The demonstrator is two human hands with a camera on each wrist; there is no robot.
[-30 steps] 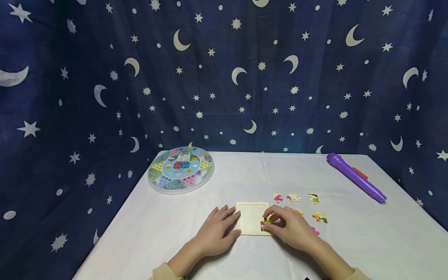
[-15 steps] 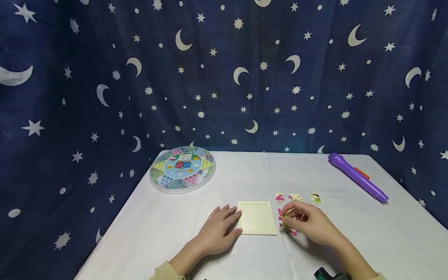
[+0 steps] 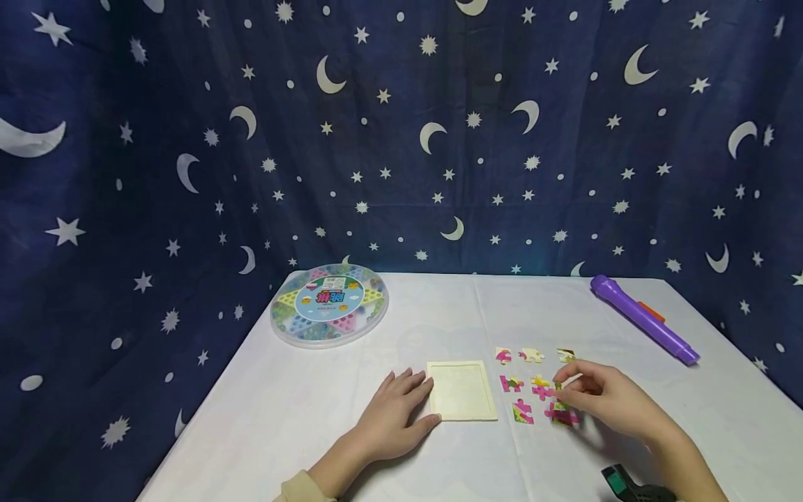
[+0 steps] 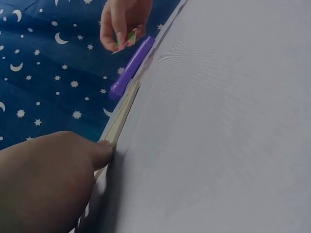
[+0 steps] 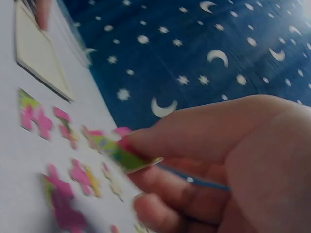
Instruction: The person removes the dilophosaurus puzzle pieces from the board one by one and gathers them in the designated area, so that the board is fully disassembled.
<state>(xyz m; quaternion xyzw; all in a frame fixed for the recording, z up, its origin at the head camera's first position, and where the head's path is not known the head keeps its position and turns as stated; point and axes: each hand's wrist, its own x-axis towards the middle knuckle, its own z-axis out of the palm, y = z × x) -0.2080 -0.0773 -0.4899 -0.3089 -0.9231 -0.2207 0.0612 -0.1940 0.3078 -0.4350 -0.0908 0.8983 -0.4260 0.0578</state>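
My left hand (image 3: 396,418) lies spread on the white table, its fingertips and thumb touching the left edge of a shallow cream puzzle tray (image 3: 463,392). No pieces show in the tray. Right of it, my right hand (image 3: 617,404) pinches a green and pink jigsaw piece (image 5: 116,153) between thumb and fingers, tilted and held above the table. Several loose pieces lie beneath and beside that hand, among them a pink and green jigsaw piece (image 3: 523,411) near the tray. The hand partly covers others in the head view.
At the back left lies a round clear board-game box (image 3: 329,307) with a star pattern. A purple tube (image 3: 643,317) lies at the back right, with an orange object (image 3: 652,312) beside it. A dark blue curtain (image 3: 389,139) hangs behind the table.
My right hand has moved right, from over the tray's lower right corner to over the loose pieces, still pinching the jigsaw piece. My left hand has stayed at the tray's edge.
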